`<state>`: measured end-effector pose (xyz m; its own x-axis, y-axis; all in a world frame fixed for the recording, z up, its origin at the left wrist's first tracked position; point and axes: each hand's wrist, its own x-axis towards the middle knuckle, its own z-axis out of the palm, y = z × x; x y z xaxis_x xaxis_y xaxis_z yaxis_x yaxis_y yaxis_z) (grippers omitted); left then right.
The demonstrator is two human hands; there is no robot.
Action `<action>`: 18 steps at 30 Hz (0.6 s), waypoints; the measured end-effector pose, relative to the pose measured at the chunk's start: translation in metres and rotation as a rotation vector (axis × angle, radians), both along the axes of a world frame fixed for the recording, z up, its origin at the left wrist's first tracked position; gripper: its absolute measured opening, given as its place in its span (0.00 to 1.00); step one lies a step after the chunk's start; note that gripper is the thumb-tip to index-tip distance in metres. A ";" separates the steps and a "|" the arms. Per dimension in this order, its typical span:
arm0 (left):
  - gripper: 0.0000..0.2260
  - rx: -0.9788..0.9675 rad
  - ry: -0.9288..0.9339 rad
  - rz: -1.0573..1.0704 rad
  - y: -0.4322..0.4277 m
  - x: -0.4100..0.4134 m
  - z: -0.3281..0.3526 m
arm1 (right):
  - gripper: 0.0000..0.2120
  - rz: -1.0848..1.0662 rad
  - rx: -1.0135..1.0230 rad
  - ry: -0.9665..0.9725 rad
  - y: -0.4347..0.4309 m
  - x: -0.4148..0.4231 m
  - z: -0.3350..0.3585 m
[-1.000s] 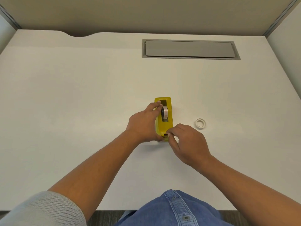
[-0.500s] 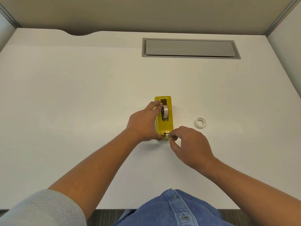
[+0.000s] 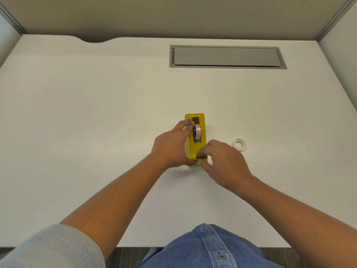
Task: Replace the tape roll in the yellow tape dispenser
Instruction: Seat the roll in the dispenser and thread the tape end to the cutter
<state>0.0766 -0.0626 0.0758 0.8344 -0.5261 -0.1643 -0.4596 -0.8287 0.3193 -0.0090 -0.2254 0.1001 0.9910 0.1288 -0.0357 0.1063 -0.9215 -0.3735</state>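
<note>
While left hand (image 3: 171,147) clamps yellow dispenser (image 3: 201,120), right hand (image 3: 225,161) pinches its hidden cutter end, tape strip unclear

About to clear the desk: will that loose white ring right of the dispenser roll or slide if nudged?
The loose white ring lies flat on the desk, so it should slide, not roll. It looks thin and hollow, so probably light. Stood on edge, it would likely roll.

— What else is here?
— A white worktop (image 3: 96,113) with a grey hatch (image 3: 227,57) set flush near its far edge.
— Anything behind?
— Beige partition (image 3: 173,14). Dark floor (image 3: 127,257) shows under the near edge.
</note>
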 end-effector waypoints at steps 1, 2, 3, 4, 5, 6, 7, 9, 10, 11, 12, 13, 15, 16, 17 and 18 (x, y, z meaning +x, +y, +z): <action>0.55 -0.003 0.001 0.000 0.000 0.000 0.000 | 0.08 0.006 -0.015 -0.006 0.000 0.001 -0.001; 0.56 -0.006 0.001 0.000 0.000 0.000 0.000 | 0.07 0.009 -0.025 -0.016 0.000 0.001 -0.002; 0.56 -0.009 0.000 0.001 0.001 0.000 -0.001 | 0.06 0.012 -0.034 -0.032 0.000 0.002 -0.002; 0.56 -0.012 0.000 0.001 0.001 0.000 -0.001 | 0.06 0.015 -0.042 -0.045 0.001 0.002 -0.002; 0.56 -0.017 0.000 0.000 0.002 0.000 -0.002 | 0.05 0.019 -0.047 -0.058 0.001 0.003 -0.003; 0.56 -0.022 0.000 -0.003 0.002 0.000 -0.002 | 0.05 0.022 -0.048 -0.063 0.002 0.003 -0.002; 0.56 -0.030 0.000 -0.004 0.002 0.000 -0.003 | 0.05 0.023 -0.045 -0.066 0.002 0.003 -0.003; 0.56 -0.046 0.008 0.001 0.002 0.000 -0.004 | 0.05 0.018 -0.025 -0.060 0.001 0.004 -0.003; 0.56 -0.055 0.012 0.002 0.002 0.000 -0.004 | 0.05 0.017 -0.013 -0.052 0.000 0.004 -0.003; 0.56 -0.065 0.016 0.002 0.002 0.000 -0.004 | 0.06 0.021 -0.003 -0.047 -0.001 0.004 -0.003; 0.56 -0.076 0.021 0.003 0.002 0.000 -0.004 | 0.07 0.026 0.005 -0.045 -0.002 0.003 -0.003; 0.56 -0.082 0.027 0.004 0.003 0.000 -0.004 | 0.07 0.037 0.005 -0.044 -0.003 0.003 -0.004; 0.55 -0.094 0.035 0.002 0.003 -0.001 -0.005 | 0.08 0.047 0.014 -0.039 -0.004 0.001 -0.005; 0.55 -0.094 0.029 0.001 0.003 -0.002 -0.005 | 0.09 0.052 0.023 -0.034 -0.005 0.001 -0.006; 0.55 -0.098 0.023 0.000 0.003 -0.003 -0.006 | 0.09 0.052 0.038 -0.025 -0.005 0.001 -0.007; 0.55 -0.106 0.020 -0.002 0.003 -0.003 -0.006 | 0.10 0.051 0.066 -0.013 -0.007 0.002 -0.007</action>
<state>0.0737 -0.0596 0.0696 0.8304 -0.5429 -0.1248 -0.4537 -0.7891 0.4140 -0.0069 -0.2320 0.0928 0.9834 0.1811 -0.0128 0.1579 -0.8880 -0.4319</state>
